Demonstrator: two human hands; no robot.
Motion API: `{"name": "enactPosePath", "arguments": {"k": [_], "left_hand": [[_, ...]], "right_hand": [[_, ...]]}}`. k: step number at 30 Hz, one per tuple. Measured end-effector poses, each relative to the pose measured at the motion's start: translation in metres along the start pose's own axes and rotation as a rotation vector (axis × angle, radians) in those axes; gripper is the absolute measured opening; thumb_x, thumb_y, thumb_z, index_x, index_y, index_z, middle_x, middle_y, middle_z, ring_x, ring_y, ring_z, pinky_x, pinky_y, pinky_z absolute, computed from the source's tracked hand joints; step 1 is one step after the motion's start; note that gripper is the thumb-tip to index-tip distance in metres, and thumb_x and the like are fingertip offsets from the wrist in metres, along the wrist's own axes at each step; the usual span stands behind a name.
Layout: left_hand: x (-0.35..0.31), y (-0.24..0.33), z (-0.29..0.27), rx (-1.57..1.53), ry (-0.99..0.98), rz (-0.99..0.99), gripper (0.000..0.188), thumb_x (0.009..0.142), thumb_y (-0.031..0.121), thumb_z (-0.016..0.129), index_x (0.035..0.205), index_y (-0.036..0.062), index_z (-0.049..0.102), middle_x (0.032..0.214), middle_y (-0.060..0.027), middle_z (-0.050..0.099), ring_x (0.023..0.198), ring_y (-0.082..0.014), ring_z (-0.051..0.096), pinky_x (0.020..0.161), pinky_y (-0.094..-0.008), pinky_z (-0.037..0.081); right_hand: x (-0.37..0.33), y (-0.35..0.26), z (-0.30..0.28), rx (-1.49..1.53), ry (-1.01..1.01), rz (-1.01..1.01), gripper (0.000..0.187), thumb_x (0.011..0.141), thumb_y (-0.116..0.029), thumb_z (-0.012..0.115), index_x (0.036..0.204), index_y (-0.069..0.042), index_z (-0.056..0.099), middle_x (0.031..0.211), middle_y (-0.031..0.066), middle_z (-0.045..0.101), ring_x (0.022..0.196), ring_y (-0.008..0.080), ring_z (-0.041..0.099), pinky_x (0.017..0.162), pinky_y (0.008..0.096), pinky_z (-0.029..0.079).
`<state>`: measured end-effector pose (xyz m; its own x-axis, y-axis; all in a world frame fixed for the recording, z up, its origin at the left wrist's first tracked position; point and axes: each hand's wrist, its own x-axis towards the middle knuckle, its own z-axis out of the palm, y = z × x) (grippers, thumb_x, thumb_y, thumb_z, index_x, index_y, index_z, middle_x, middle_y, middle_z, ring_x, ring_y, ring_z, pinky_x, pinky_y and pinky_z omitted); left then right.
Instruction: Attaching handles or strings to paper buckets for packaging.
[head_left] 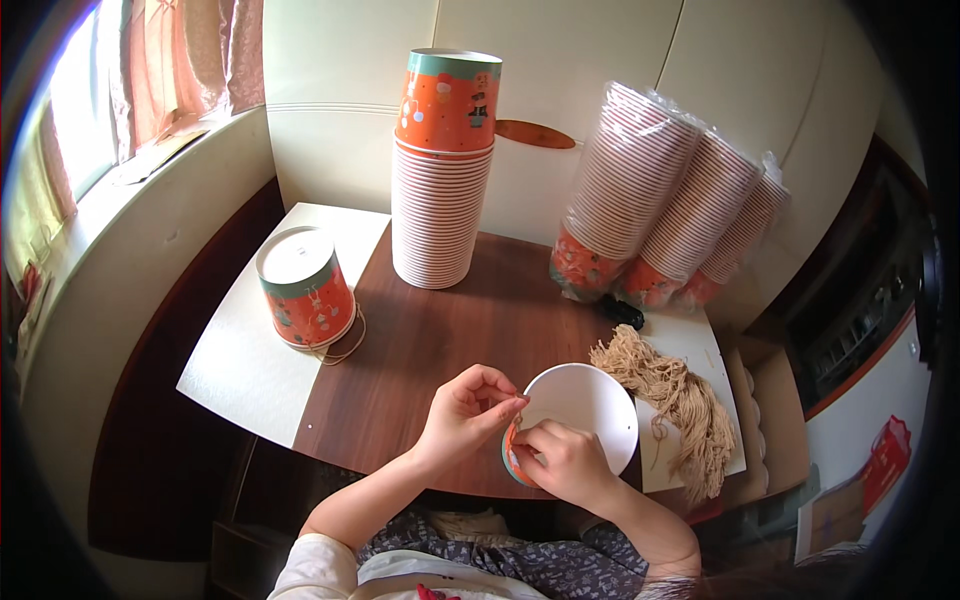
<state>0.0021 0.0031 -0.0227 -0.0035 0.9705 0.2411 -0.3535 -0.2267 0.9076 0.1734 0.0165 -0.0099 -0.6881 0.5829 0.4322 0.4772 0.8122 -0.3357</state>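
An orange paper bucket (592,405) with a white inside lies at the table's near edge, its mouth facing me. A small hole shows in its wall near the right rim. At its left rim, my left hand (470,408) pinches the end of a thin tan cord between thumb and fingertips. My right hand (566,462) reaches across the mouth, fingers closed at that same rim below the left fingertips. What the right fingers hold is hidden. Just right of the bucket lies a loose bundle of tan cords (690,405).
An upside-down orange bucket (312,305) with a cord loop stands left on the brown and white table (345,415). A tall nested bucket stack (443,215) rises at the back. Plastic-wrapped stacks (640,180) lean back right, near a small black object (622,311). An open carton (780,420) stands beyond the right edge.
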Motion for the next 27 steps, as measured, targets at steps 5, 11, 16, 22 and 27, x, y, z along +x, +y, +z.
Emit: {"name": "enactPosePath", "arguments": {"k": [5,11,16,22,27], "left_hand": [[-0.001,0.002,0.000,0.018,-0.007,0.028,0.013,0.082,0.003,0.062,0.090,0.0008,0.051,0.083,-0.0046,0.061,0.075,-0.0059,0.058,0.064,-0.0185,0.047],[0.002,-0.002,-0.002,0.013,-0.012,0.019,0.011,0.084,0.001,0.058,0.091,0.0003,0.050,0.084,-0.0047,0.060,0.076,-0.0070,0.057,0.067,-0.0203,0.048],[0.013,-0.025,-0.012,0.012,0.034,0.089,0.009,0.086,0.000,0.053,0.093,0.0003,0.048,0.088,-0.0067,0.059,0.079,-0.0096,0.057,0.070,-0.0223,0.048],[0.017,-0.038,-0.023,-0.064,0.034,-0.074,0.011,0.087,0.002,0.052,0.095,0.0001,0.044,0.094,-0.0090,0.060,0.084,-0.0110,0.058,0.074,-0.0230,0.048],[0.006,-0.069,-0.039,0.058,0.088,-0.007,0.011,0.086,0.004,0.054,0.092,-0.0001,0.047,0.094,-0.0085,0.061,0.076,-0.0091,0.057,0.067,-0.0230,0.048]], "right_hand": [[0.000,0.002,0.001,0.089,0.021,0.042,0.008,0.070,-0.011,0.066,0.078,-0.011,0.063,0.066,0.0043,0.056,0.058,0.0219,0.059,0.053,0.0328,0.048],[0.007,0.008,-0.002,0.098,0.040,0.023,0.006,0.072,-0.012,0.065,0.077,-0.010,0.063,0.067,0.0061,0.058,0.057,0.0224,0.059,0.052,0.0331,0.047],[0.029,0.018,-0.004,0.287,-0.003,0.131,0.008,0.077,-0.014,0.063,0.079,-0.006,0.062,0.067,0.0065,0.058,0.058,0.0197,0.058,0.052,0.0299,0.045],[0.052,0.035,-0.006,0.306,-0.108,0.086,0.012,0.077,-0.017,0.063,0.079,-0.004,0.061,0.076,0.0076,0.061,0.074,0.0233,0.057,0.065,0.0337,0.046],[0.059,0.044,-0.003,0.258,-0.135,0.051,0.013,0.076,-0.017,0.063,0.077,-0.005,0.061,0.077,0.0071,0.062,0.076,0.0241,0.057,0.070,0.0348,0.045]]}}
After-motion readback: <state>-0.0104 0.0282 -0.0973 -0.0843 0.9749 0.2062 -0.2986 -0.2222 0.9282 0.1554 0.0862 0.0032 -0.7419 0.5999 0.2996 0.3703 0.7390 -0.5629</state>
